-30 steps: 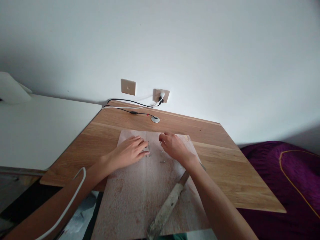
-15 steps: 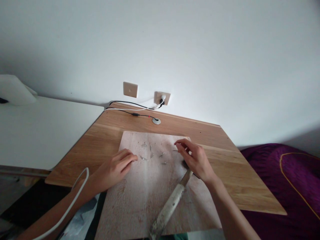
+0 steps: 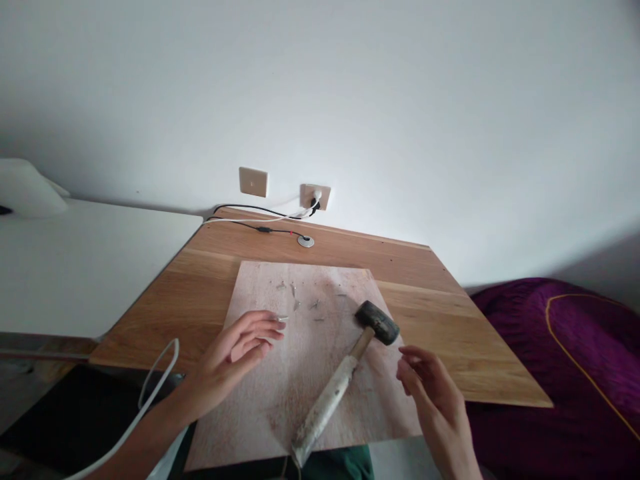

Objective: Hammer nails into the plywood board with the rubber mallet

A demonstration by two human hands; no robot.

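A pale, wood-patterned board [image 3: 250,413] lies on the wooden table, overhanging its front edge. On it rests a rubber mallet [image 3: 377,323] with a black head and a handle wrapped in stained white, tilted toward me. Several small metal pieces, like nails or screws [image 3: 315,305], are scattered over the upper board; their exact kind is too small to tell. My left hand [image 3: 245,357] hovers over the board's left side, fingers stretched out, its tips beside one such piece [image 3: 283,318]. To the right of the mallet head, my right hand [image 3: 435,393] is loosely curved, with nothing visible in it.
Behind the board, black and white cables [image 3: 250,217] run across the wooden table [image 3: 200,280] to a wall socket [image 3: 320,197]. A white table [image 3: 100,267] adjoins at left. Purple fabric [image 3: 530,347] bulges at right. A white cord [image 3: 145,427] hangs along my left forearm.
My right hand has drawn back from the board's upper right toward me, uncovering the mallet head. My left hand has shifted slightly nearer me and its fingers have spread. The view has tilted slightly.
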